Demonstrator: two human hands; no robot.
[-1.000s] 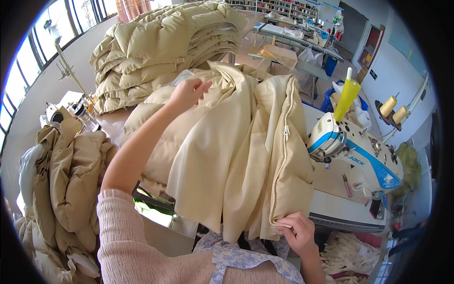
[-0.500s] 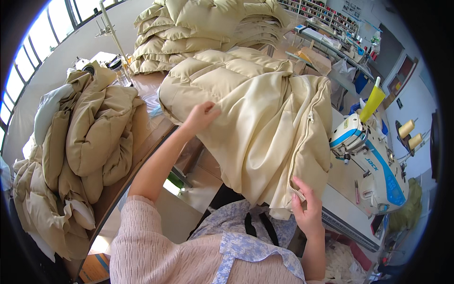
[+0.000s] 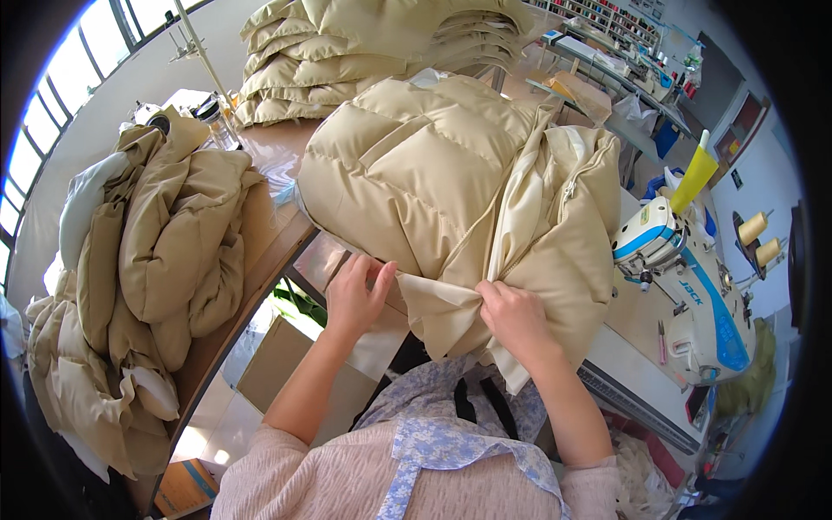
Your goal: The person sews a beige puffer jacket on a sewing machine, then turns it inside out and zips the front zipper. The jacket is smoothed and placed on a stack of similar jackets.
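A beige quilted puffer jacket (image 3: 407, 165) lies in front of me, its padded panel face up and a zip pull showing on its right part. My right hand (image 3: 516, 321) pinches the jacket's near edge, where the fabric gathers in folds. At the left end of that edge, my left hand (image 3: 355, 296) grips a corner of smooth cloth between thumb and fingers. The strip between both hands is drawn fairly straight. Much of the smooth inner side is covered by the quilted panel.
Stacked beige padded pieces (image 3: 321, 65) stand behind the jacket. More beige garments (image 3: 182, 234) heap on the left table (image 3: 269, 238). At right is a white-and-blue sewing machine (image 3: 685, 286), with small pink-handled snips (image 3: 662, 342) and thread cones (image 3: 754, 230) near it.
The quilted panel has been turned over the smooth inner side. My right hand has moved up and left from the zip edge to the gathered cloth; my left hand has come down toward me.
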